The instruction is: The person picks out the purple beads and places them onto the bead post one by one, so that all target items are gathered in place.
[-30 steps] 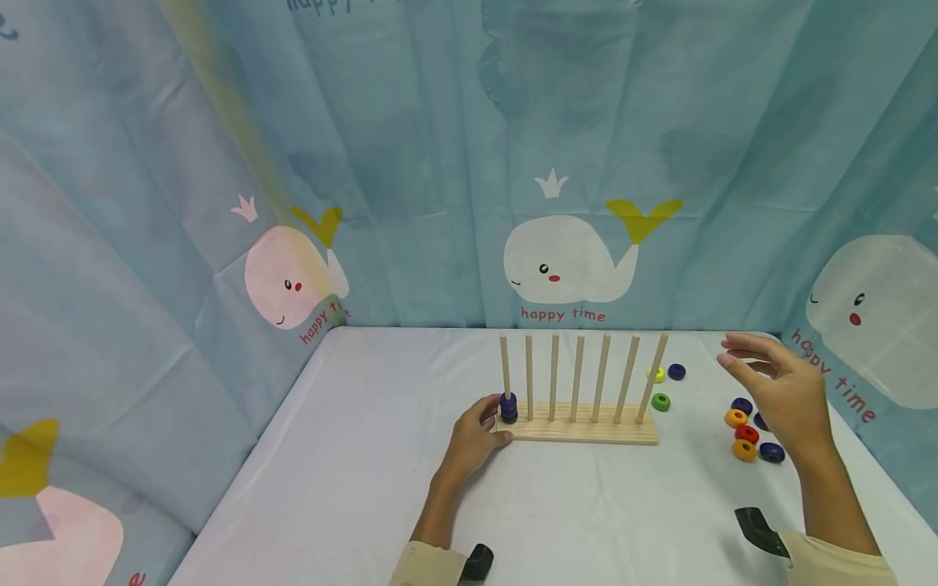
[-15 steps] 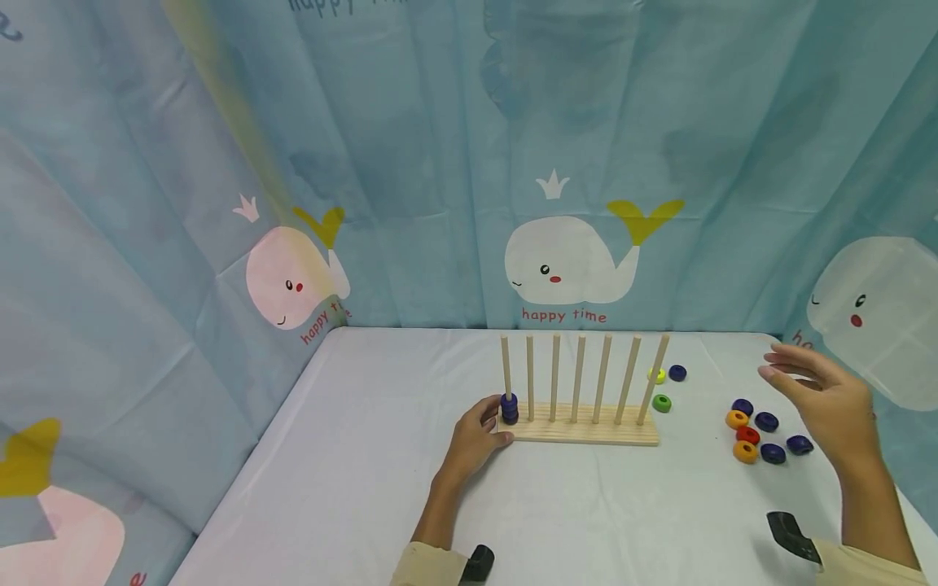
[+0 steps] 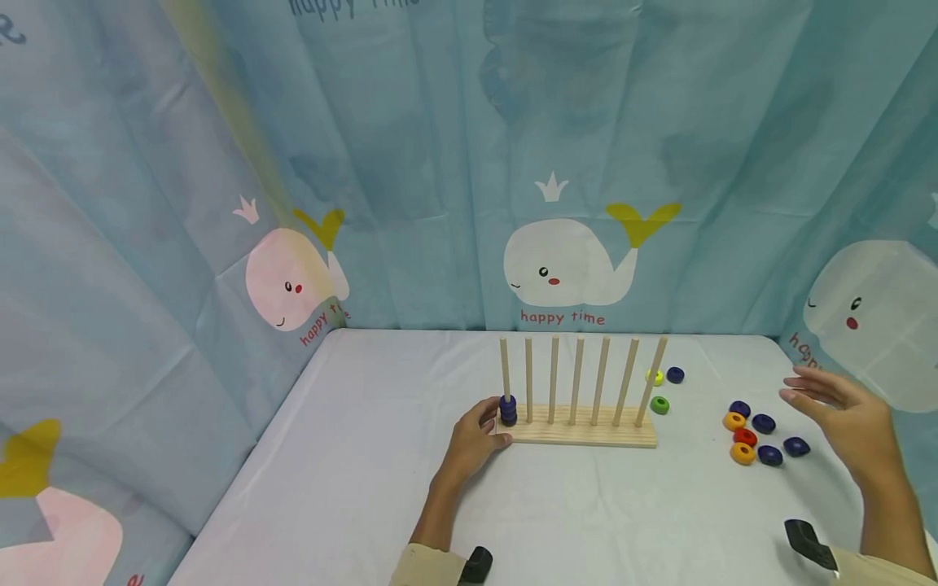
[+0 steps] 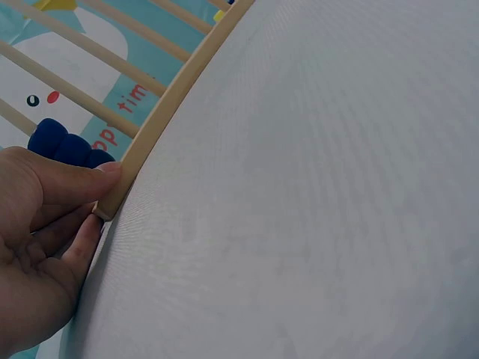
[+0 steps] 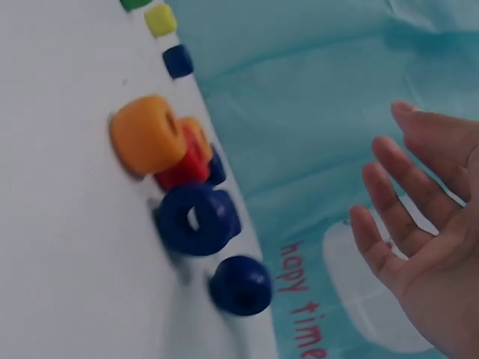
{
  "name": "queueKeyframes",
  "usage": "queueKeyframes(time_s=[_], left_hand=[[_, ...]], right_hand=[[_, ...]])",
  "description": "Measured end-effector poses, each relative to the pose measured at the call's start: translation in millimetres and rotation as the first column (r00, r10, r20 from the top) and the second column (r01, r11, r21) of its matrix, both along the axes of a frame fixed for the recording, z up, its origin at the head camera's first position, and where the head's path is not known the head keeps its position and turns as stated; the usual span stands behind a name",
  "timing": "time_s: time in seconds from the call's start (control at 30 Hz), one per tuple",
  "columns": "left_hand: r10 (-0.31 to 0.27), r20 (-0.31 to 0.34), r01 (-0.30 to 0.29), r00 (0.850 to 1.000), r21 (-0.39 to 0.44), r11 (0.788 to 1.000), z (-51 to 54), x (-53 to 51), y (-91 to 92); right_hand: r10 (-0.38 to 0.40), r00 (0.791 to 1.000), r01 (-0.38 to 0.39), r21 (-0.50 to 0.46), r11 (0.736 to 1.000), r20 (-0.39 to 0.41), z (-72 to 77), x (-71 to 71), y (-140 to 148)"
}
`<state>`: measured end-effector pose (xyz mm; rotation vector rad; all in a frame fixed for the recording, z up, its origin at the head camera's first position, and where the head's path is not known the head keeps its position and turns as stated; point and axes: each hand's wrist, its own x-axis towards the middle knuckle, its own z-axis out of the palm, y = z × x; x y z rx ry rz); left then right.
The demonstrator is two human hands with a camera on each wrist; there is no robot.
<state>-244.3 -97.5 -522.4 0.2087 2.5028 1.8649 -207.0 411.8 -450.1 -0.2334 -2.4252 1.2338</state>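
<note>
A wooden rack (image 3: 579,437) with several upright pegs stands on the white table. Three dark blue beads (image 3: 508,410) are stacked on its leftmost peg. My left hand (image 3: 469,439) grips the rack's left end; in the left wrist view its thumb presses the board (image 4: 153,127) beside the blue beads (image 4: 69,146). My right hand (image 3: 853,419) is raised at the right, holding nothing, its fingers loosely bent. Left of it lie blue beads (image 3: 796,446), orange beads (image 3: 742,453) and a red bead (image 3: 745,437). The right wrist view shows the hand (image 5: 426,217) beyond the beads.
Behind the rack's right end lie a yellow bead (image 3: 657,378) and a dark blue bead (image 3: 675,375), with a green bead (image 3: 659,405) nearer. A blue curtain (image 3: 425,163) printed with whales hangs along the table's back and sides.
My right hand has moved right and slightly toward the table's front, uncovering blue beads that it partly hid. My left hand stays on the rack's end.
</note>
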Motion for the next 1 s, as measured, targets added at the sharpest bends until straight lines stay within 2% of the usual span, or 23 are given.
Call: queueKeyframes(time_s=[0.2, 0.4, 0.6, 0.83, 1.0], left_hand=[[0.001, 0.000, -0.001, 1.000, -0.003, 1.000, -1.2, -0.5, -0.3], [0.002, 0.002, -0.002, 1.000, -0.005, 1.000, -1.8, -0.8, 0.3], [-0.001, -0.011, 0.001, 1.000, -0.006, 1.000, -2.0, -1.3, -0.3], [0.004, 0.007, -0.004, 1.000, -0.004, 1.000, -3.3, -1.4, -0.7], [0.001, -0.004, -0.001, 1.000, -0.001, 1.000, -2.1, -1.2, 0.1]], right_hand=[[0.003, 0.996, 0.000, -0.035, 0.999, 0.089, -18.7, -1.6, 14.6], [-0.001, 0.980, 0.010, -0.047, 0.999, 0.197, -33.1, -2.9, 31.2], [0.041, 0.968, -0.043, 0.003, 0.999, 0.249, -45.5, -5.7, 46.2], [0.101, 0.950, -0.077, -0.092, 0.993, 0.295, -51.8, -8.8, 53.2], [0.098, 0.937, -0.101, -0.006, 0.995, 0.334, -53.0, -8.9, 56.5]])
